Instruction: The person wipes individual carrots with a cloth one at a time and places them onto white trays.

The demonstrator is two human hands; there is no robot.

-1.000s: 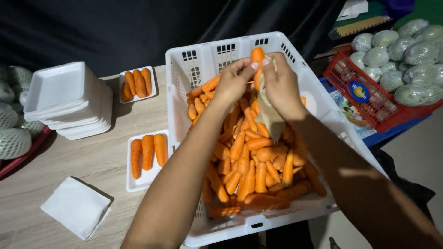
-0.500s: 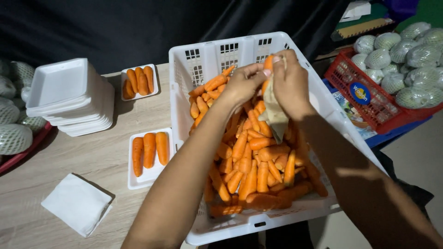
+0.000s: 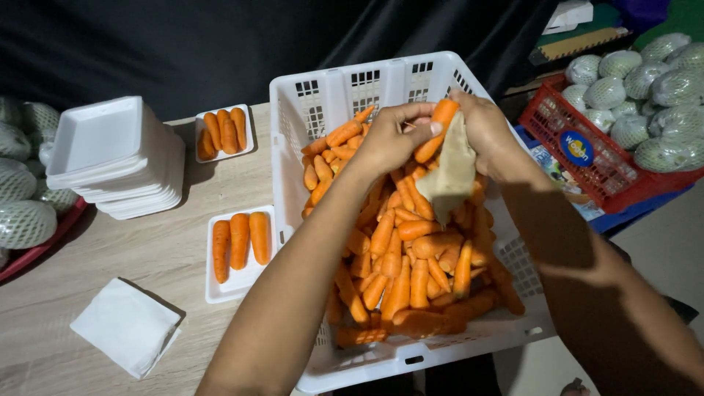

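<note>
- your left hand [image 3: 392, 139] is clamped on a carrot [image 3: 438, 128], fingers around its lower part, so the upper end stands free above the crate.
- your right hand [image 3: 488, 132] is closed on a beige cloth [image 3: 453, 172] and pressed against the same carrot; the cloth hangs down from the grip over the pile.
- both hands meet at the one carrot, close together, raised over the far half of the white crate [image 3: 334, 92]. held there, anything that falls lands back in the crate, not on the bench.
- the crate sits at the near right of the bench [image 3: 147, 257] and is heaped with loose carrots [image 3: 411, 257], within direct reach of both arms.
- a white foam tray [image 3: 238, 286] with three carrots laid side by side lies just beside the crate's left wall, a short move from the hands.
- a second tray [image 3: 246, 150], also with three carrots, lies farther back, between the crate and a stack of empty trays [image 3: 110, 158].
- a folded white napkin [image 3: 125, 326] lies flat at the near left of the bench, well apart from the hands.
- a red crate [image 3: 587, 172] of netted green produce stands off to the right, below bench level; more netted produce [image 3: 26, 220] sits at the far left edge.
</note>
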